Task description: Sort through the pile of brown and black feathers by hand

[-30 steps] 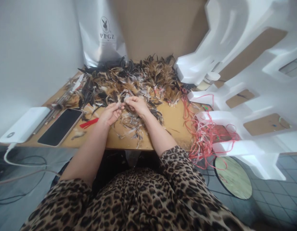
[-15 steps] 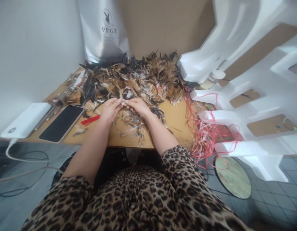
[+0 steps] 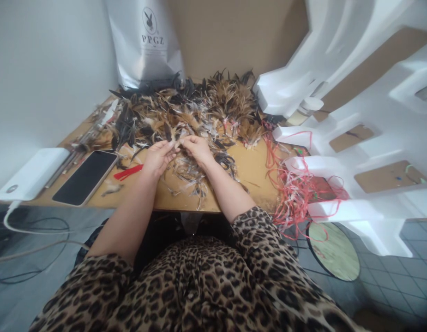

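My left hand (image 3: 158, 157) is closed in a pinch at the near edge of a spread of brown and black feathers (image 3: 147, 110). A dark-tipped feather (image 3: 167, 132) rises from its fingertips. Close beside it, my right hand (image 3: 198, 150) pinches with thumb and forefinger; what lies between them is too small and blurred to make out. Pale fluff shows between the two hands. Under and in front of them lies a heap of loose feather scraps (image 3: 190, 173). Left of my left wrist is a red strip (image 3: 128, 172).
A phone (image 3: 86, 177) and a white power bank (image 3: 33, 174) with a cable lie at the left. Tangled red string (image 3: 296, 196) hangs over the right edge beside white foam packing (image 3: 341, 212). A silver bag (image 3: 147, 60) and bundled feathers (image 3: 230, 99) stand behind.
My right hand has moved slightly up and to the right, so the fingertips that met are now a little apart. My left hand stays nearly in place.
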`<state>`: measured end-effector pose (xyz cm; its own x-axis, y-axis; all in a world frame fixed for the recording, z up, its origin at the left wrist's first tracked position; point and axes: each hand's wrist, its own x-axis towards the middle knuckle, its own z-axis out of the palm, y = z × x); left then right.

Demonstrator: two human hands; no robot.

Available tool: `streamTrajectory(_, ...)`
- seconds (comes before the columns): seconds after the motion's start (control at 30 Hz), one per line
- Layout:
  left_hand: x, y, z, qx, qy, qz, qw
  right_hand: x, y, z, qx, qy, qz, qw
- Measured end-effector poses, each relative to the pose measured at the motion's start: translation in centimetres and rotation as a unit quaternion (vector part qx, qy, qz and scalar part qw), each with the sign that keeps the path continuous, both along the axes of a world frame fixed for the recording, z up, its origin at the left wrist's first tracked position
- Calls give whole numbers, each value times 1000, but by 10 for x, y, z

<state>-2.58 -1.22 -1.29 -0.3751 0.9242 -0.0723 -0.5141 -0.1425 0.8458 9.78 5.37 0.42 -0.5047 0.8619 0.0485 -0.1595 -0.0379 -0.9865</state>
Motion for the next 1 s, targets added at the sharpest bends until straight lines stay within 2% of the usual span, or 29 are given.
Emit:
streamTrajectory(0.1, -1, -2, 2, -33, -29, -47, 998, -1, -1, 0, 80, -5, -29, 996)
streamTrajectory(0.17, 0, -3, 4, -47, -36, -61, 996, -1, -3, 0, 107, -23, -28, 994)
streamTrajectory(0.43, 2, -1, 2, -38, -24, -46, 998, 0, -3, -1, 158, -80, -56, 983)
streamTrajectory(0.7, 9, -4, 8, -37, 35, -51, 997, 0, 0, -5, 149, -66, -34, 986)
streamTrajectory(0.8, 10, -4, 8, -39, 51, -34, 997, -1, 2, -5, 136, -58, -34, 988)
streamTrajectory(1.0, -3, 2, 3, -17, -53, 31, 998, 3, 14, -5, 2, -40, -129, 991)
